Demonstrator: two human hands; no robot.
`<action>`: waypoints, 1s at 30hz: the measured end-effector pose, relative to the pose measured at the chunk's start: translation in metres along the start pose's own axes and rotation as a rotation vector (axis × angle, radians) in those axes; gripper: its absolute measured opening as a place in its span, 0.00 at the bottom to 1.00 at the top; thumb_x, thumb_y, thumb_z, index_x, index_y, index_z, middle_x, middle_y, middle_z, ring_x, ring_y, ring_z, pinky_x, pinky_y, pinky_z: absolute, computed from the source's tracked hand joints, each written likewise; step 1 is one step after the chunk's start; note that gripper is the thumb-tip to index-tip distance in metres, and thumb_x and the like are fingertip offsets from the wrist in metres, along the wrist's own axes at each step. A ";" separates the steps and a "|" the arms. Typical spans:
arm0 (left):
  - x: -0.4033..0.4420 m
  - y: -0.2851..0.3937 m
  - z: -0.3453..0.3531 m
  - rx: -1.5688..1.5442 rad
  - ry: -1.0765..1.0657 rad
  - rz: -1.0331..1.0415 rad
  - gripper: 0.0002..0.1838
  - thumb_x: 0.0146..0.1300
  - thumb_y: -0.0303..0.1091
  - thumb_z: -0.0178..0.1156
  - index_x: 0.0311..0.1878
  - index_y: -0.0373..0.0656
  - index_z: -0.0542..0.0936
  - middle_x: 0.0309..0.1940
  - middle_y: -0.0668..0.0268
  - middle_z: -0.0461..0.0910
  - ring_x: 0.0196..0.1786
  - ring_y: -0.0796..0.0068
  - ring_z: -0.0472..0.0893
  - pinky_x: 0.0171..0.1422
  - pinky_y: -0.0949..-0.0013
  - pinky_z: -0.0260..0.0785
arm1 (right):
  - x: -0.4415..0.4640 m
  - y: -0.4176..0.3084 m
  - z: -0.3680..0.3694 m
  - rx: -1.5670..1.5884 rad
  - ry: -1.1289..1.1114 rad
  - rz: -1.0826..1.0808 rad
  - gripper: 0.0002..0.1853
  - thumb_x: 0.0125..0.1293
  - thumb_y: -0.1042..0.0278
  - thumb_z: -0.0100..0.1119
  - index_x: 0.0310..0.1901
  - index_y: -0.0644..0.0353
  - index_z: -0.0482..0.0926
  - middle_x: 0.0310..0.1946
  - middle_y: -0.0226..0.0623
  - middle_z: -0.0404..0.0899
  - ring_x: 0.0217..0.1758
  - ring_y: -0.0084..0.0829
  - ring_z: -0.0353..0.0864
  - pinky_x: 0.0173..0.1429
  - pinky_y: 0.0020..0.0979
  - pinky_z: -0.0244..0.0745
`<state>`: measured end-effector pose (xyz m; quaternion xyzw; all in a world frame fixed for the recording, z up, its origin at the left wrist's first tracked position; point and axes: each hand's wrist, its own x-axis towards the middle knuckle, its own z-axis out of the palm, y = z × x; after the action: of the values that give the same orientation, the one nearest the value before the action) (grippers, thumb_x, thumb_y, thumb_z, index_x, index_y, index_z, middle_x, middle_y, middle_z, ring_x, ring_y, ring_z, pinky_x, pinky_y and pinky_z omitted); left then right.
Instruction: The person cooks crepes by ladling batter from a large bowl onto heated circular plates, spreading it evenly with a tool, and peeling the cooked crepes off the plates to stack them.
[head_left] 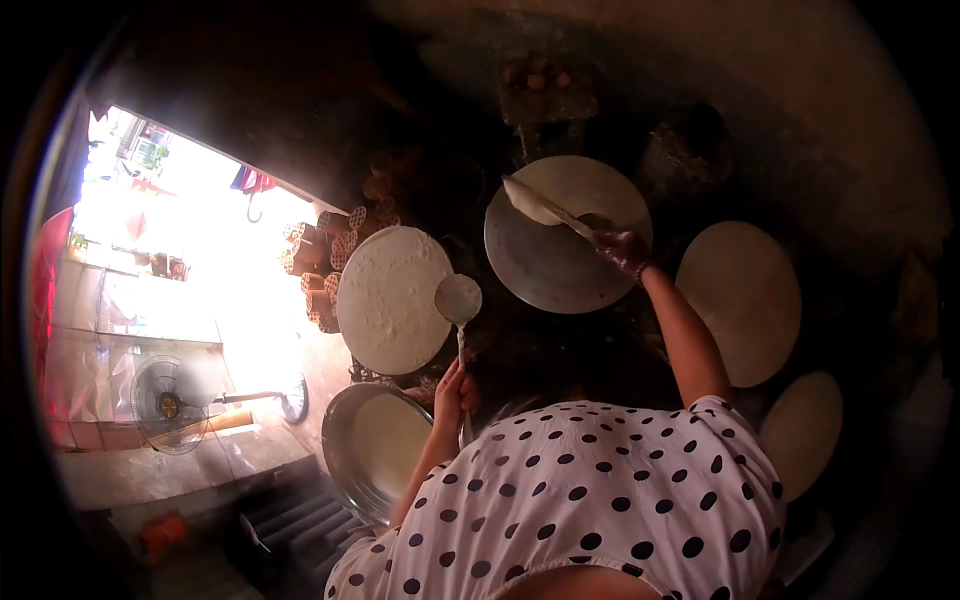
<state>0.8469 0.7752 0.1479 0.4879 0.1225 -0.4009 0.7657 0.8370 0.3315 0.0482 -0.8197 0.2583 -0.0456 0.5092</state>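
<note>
My left hand point(455, 390) is closed around the long handle of a ladle point(459, 300), whose pale round bowl is held at the edge of a round surface coated with whitish batter point(392, 305). Below that hand stands a large metal bowl point(336, 452) with creamy white batter in it. My right hand point(624, 254) grips a long flat spatula point(535, 204), its pale blade raised at upper left. Behind and beneath the spatula is a round grey metal disc point(555, 280), like a lid or griddle. My right fingers look dark and partly shadowed.
Two more pale round discs, an upper point(740, 305) and a lower one point(803, 437), stand at the right. Perforated cylindrical briquettes point(325, 260) are piled at left. A fan point(170, 403) stands by the bright opening. A small stand point(548, 100) is at the back.
</note>
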 end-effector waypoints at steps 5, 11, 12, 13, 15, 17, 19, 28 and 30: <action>-0.011 -0.001 0.006 -0.033 -0.007 0.013 0.21 0.74 0.34 0.39 0.69 0.48 0.61 0.16 0.75 0.56 0.12 0.82 0.58 0.15 0.75 0.56 | 0.000 -0.016 -0.020 -0.122 0.198 0.241 0.21 0.62 0.58 0.60 0.56 0.56 0.77 0.47 0.43 0.82 0.46 0.38 0.82 0.50 0.38 0.76; -0.012 -0.004 0.004 -0.119 0.011 -0.028 0.22 0.74 0.33 0.39 0.69 0.48 0.61 0.16 0.75 0.55 0.12 0.82 0.58 0.15 0.76 0.56 | -0.002 -0.011 0.019 -0.156 -0.022 0.128 0.21 0.60 0.55 0.61 0.52 0.56 0.80 0.47 0.45 0.82 0.49 0.42 0.81 0.53 0.37 0.75; -0.012 -0.003 0.005 -0.154 0.019 -0.027 0.22 0.74 0.34 0.39 0.70 0.48 0.61 0.16 0.75 0.55 0.12 0.82 0.58 0.15 0.76 0.55 | -0.007 0.000 0.012 0.068 -0.031 -0.041 0.20 0.62 0.54 0.59 0.49 0.60 0.81 0.44 0.46 0.82 0.48 0.38 0.82 0.49 0.36 0.76; -0.012 -0.003 0.005 -0.156 0.019 -0.022 0.22 0.74 0.34 0.39 0.70 0.48 0.61 0.16 0.75 0.55 0.12 0.82 0.58 0.15 0.76 0.55 | -0.008 0.007 0.008 0.292 -0.041 -0.214 0.20 0.65 0.53 0.58 0.46 0.64 0.81 0.42 0.47 0.83 0.47 0.35 0.83 0.46 0.35 0.77; -0.020 -0.005 0.004 -0.148 -0.005 0.019 0.22 0.74 0.34 0.40 0.69 0.49 0.61 0.16 0.75 0.55 0.12 0.83 0.57 0.15 0.77 0.55 | -0.001 -0.007 -0.008 0.062 0.043 -0.099 0.18 0.65 0.59 0.57 0.46 0.67 0.81 0.41 0.45 0.83 0.45 0.30 0.83 0.43 0.34 0.77; -0.021 -0.010 -0.003 -0.163 0.000 0.010 0.22 0.74 0.33 0.40 0.69 0.49 0.61 0.16 0.76 0.55 0.12 0.83 0.56 0.15 0.77 0.54 | 0.011 -0.005 -0.013 -0.161 0.096 0.142 0.18 0.65 0.58 0.58 0.47 0.66 0.81 0.42 0.45 0.83 0.47 0.34 0.83 0.46 0.35 0.76; -0.020 -0.012 -0.007 -0.172 -0.008 0.000 0.21 0.74 0.33 0.40 0.69 0.49 0.62 0.16 0.76 0.54 0.12 0.83 0.56 0.15 0.77 0.53 | 0.009 -0.002 0.003 -0.096 0.212 0.038 0.21 0.65 0.55 0.58 0.48 0.65 0.80 0.43 0.45 0.83 0.48 0.38 0.82 0.48 0.36 0.75; -0.027 -0.018 -0.007 -0.235 0.061 0.007 0.21 0.74 0.33 0.40 0.68 0.50 0.63 0.16 0.76 0.54 0.12 0.83 0.55 0.15 0.77 0.51 | 0.011 -0.015 -0.019 -0.056 0.030 0.086 0.21 0.60 0.58 0.59 0.52 0.60 0.79 0.46 0.45 0.82 0.49 0.42 0.81 0.52 0.38 0.75; -0.026 -0.018 -0.001 -0.197 0.130 -0.028 0.20 0.74 0.33 0.40 0.68 0.50 0.63 0.16 0.76 0.54 0.12 0.84 0.54 0.14 0.78 0.50 | 0.008 -0.040 -0.019 -0.324 0.092 0.168 0.20 0.59 0.62 0.60 0.53 0.57 0.79 0.47 0.43 0.82 0.51 0.45 0.80 0.53 0.40 0.75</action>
<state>0.8171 0.7855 0.1511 0.4333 0.2174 -0.3649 0.7948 0.8525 0.3262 0.0902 -0.8637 0.3526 0.0019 0.3602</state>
